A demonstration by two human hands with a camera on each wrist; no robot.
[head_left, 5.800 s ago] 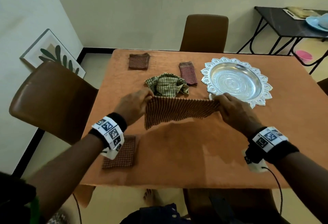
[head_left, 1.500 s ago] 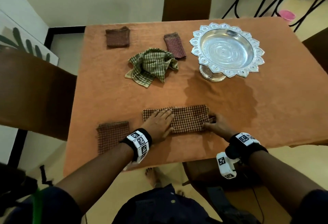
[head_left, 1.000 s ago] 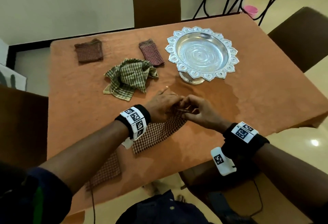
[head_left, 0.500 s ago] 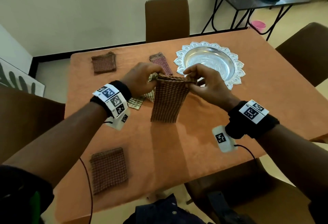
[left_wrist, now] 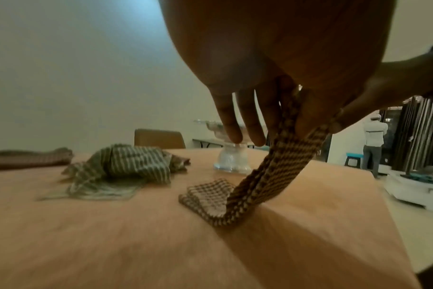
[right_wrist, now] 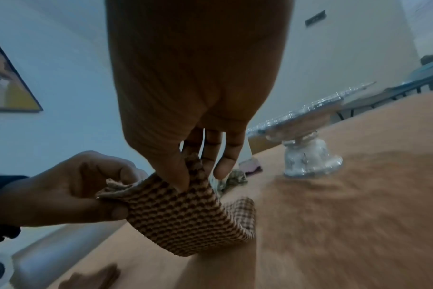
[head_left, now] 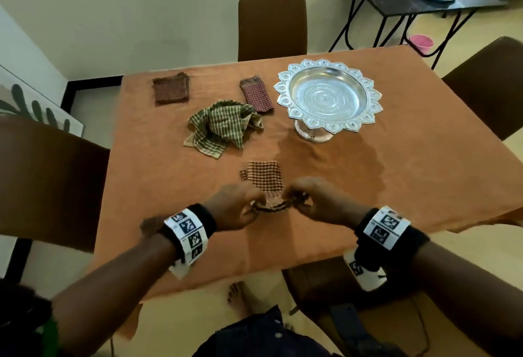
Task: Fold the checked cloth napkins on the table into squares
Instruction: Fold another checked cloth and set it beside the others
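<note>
Left hand [head_left: 235,209] and right hand [head_left: 319,201] each pinch the brown checked cloth napkin's [head_left: 264,175] raised near edge; motion blur hides fingertips.

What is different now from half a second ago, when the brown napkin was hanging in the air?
Both hands, left hand and right hand, lowered the brown napkin: its far end now lies on the table, while they still pinch the near end. The green napkin and silver bowl stayed put.

I see pale walls [head_left: 127,11], a brown chair [head_left: 272,27] behind the orange-covered surface [head_left: 424,175], a black side table [head_left: 402,0] far right, and a framed leaf picture [head_left: 31,102] leaning at left.
</note>
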